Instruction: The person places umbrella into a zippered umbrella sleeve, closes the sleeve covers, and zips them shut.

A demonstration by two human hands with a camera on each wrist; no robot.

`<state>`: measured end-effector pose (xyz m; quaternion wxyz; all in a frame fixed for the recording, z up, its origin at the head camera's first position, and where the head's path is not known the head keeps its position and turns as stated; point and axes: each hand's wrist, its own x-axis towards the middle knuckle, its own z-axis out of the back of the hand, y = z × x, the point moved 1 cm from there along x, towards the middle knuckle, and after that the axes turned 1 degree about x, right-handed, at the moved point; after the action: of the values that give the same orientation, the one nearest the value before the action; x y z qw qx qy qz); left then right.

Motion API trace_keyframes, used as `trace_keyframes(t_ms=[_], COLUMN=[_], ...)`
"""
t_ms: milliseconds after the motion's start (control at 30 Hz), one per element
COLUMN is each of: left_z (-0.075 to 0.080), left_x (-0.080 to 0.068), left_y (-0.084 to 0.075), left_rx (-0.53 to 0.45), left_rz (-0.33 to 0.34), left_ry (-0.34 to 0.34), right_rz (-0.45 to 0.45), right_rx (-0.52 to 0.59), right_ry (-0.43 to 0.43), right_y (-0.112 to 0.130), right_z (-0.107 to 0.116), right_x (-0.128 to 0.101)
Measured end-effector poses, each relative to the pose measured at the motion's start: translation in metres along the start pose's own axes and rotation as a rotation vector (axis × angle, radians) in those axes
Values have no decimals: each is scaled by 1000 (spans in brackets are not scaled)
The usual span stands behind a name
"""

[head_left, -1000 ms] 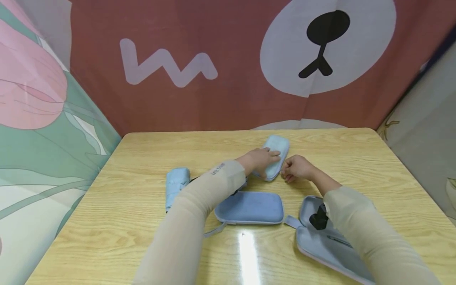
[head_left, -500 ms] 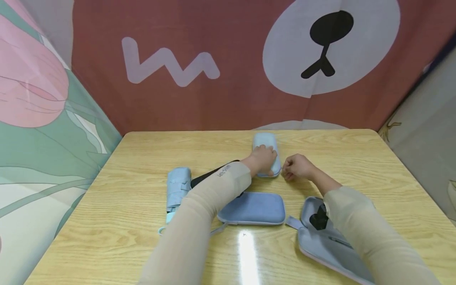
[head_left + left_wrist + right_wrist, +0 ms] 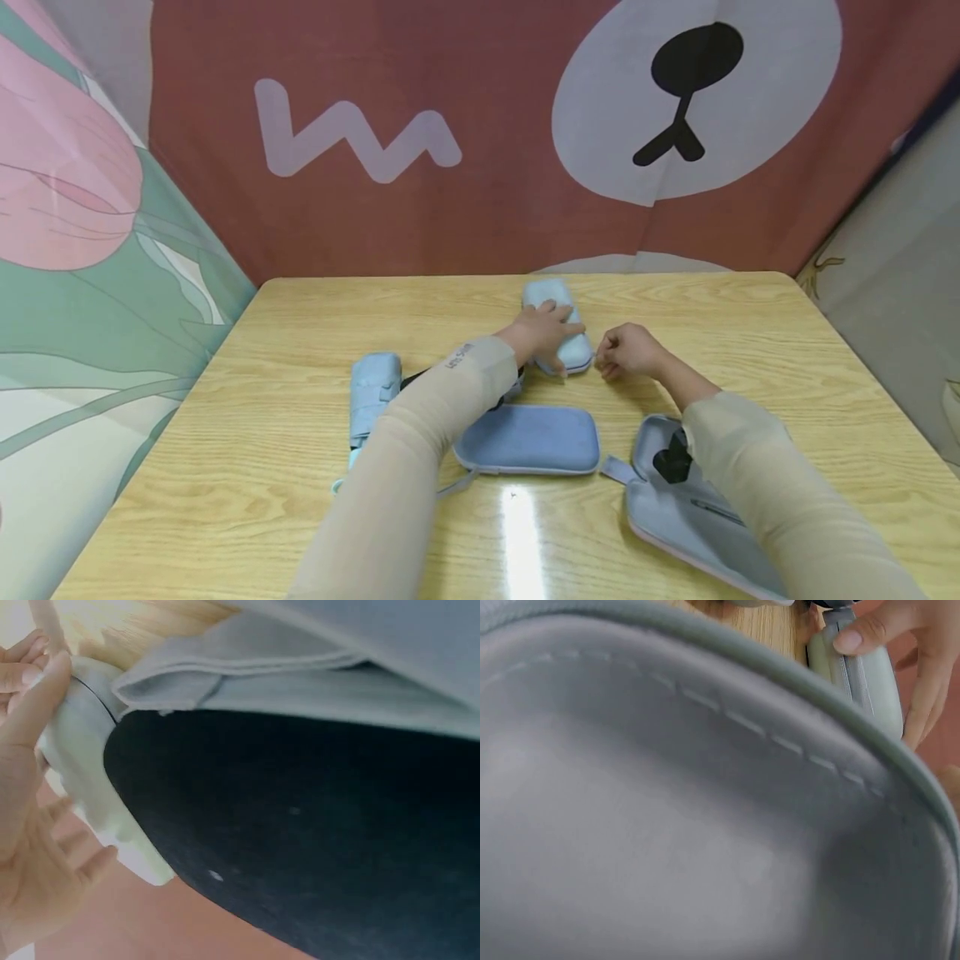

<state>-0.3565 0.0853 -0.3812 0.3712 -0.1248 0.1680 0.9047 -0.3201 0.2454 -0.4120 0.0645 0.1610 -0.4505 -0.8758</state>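
Observation:
A pale blue zippered hard case (image 3: 546, 292) lies towards the back of the table. Across it rests my left hand (image 3: 536, 332), thumb (image 3: 862, 636) on the zipper side and spread fingers over the far side. My right hand (image 3: 630, 350), fingers curled, appears to pinch the zipper pull (image 3: 594, 361) at the case's near right corner; the pull itself is mostly hidden. A darker blue zippered case (image 3: 528, 440) with a wrist strap lies shut in front of the left hand. Beneath my right forearm an open grey-blue case (image 3: 652, 508) shows its grey lining (image 3: 667, 825).
At the left lies a folded light blue umbrella (image 3: 373, 392). A black item, mostly hidden, sits behind my left sleeve (image 3: 420, 433). The open case holds a black object (image 3: 672, 460) and a pen-like stick (image 3: 716, 510). A printed cloth (image 3: 375, 225) hangs behind the table.
The pale blue case has shifted left and changed its angle under my left hand. The left fingers closed in and then spread again. My right hand has hardly moved.

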Motion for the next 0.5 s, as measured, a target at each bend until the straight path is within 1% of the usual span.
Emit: trace_keyframes(t_ms=[133,233,333,400,500], left_z=[-2,-1,-2,-4,-7], left_x=[0,0,1,1,-1], left_y=[4,9,15,20,27], left_rx=[-36,-79,-111,-132,-176], left_rz=[-68,-104,-120,-116,-97], left_ry=[-5,-16,-25,-16,-4], right_rz=[7,24,31,25,0], right_rx=[-34,-66,-93,-110,-101], right_ry=[-20,-52,-95,-117,-126], right_y=[-2,-3,-4,-6,-8], right_z=[4,8,12,14,14], right_x=[0,0,1,1,2])
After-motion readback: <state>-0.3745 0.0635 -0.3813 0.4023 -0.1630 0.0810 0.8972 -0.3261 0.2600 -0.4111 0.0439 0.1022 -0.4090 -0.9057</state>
